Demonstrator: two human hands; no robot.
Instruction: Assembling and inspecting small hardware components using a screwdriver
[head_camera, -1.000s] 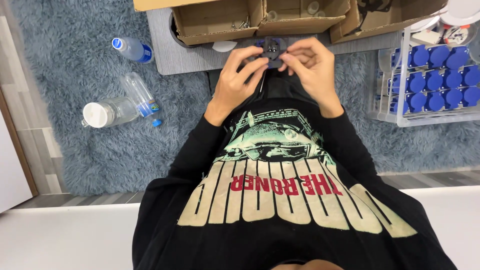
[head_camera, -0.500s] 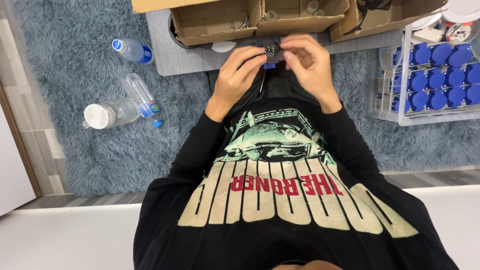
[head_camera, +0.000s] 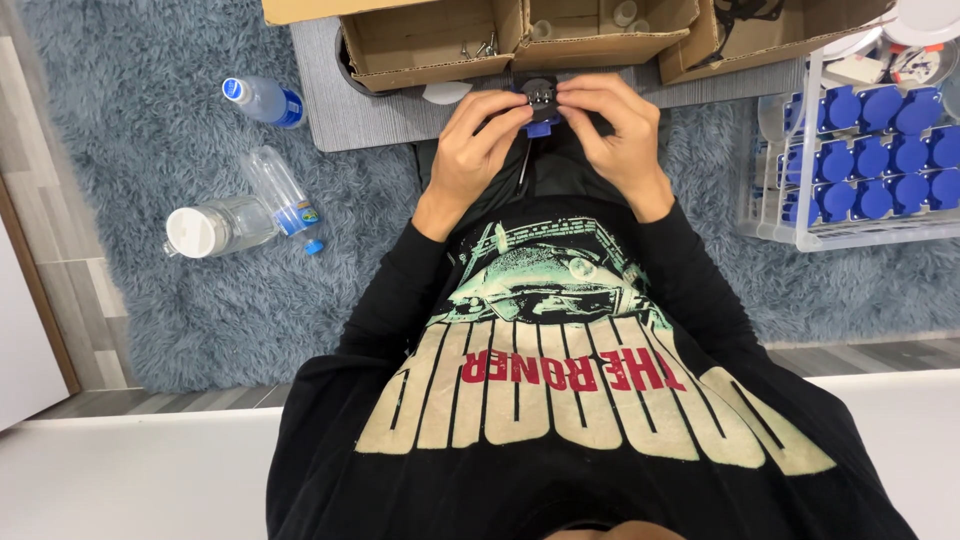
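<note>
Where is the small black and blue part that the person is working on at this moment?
In the head view, the small black and blue part sits top centre, pinched between the left hand and right hand, just below the open cardboard boxes.

A shaggy grey-blue rug (head_camera: 180, 330) covers the floor. On its left lie three clear plastic bottles (head_camera: 262, 101) (head_camera: 283, 190) (head_camera: 215, 228) and a loose blue cap (head_camera: 314, 246). Open cardboard boxes (head_camera: 430, 45) sit far, and a clear rack of blue caps (head_camera: 870, 150) stands at right
</note>
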